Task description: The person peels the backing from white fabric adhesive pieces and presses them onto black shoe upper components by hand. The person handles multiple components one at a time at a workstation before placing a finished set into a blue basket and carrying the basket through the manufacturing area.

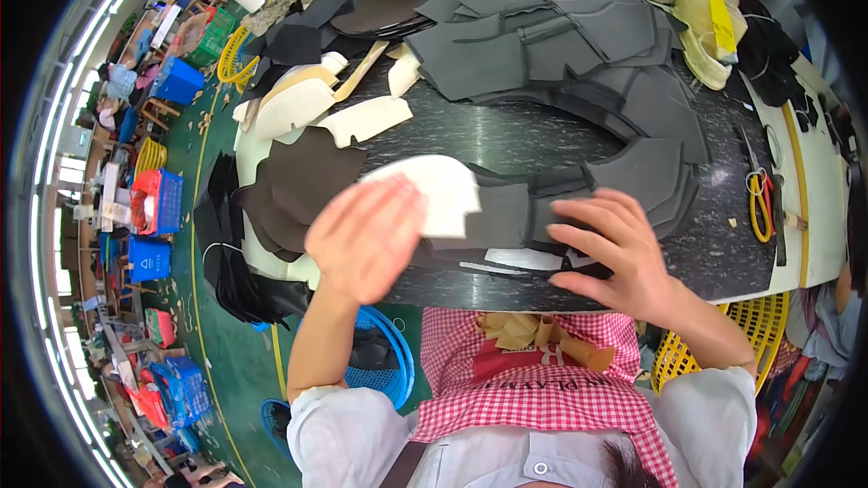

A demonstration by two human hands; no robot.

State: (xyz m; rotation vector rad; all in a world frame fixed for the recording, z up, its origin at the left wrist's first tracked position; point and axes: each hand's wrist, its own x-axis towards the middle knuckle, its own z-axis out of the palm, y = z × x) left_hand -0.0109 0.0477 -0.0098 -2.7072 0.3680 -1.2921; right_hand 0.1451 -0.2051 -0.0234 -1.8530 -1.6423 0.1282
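White in the head view, the round-topped piece (451,196) is at the near left end of the grey panel row (665,108), partly under the left hand (366,235), whose grip cannot be told. Right hand (619,253) is unclenched at the row's near side, grasping nothing visible. Judged partway: the row is overlapped, cream pieces (371,120) left of it appear unarranged.
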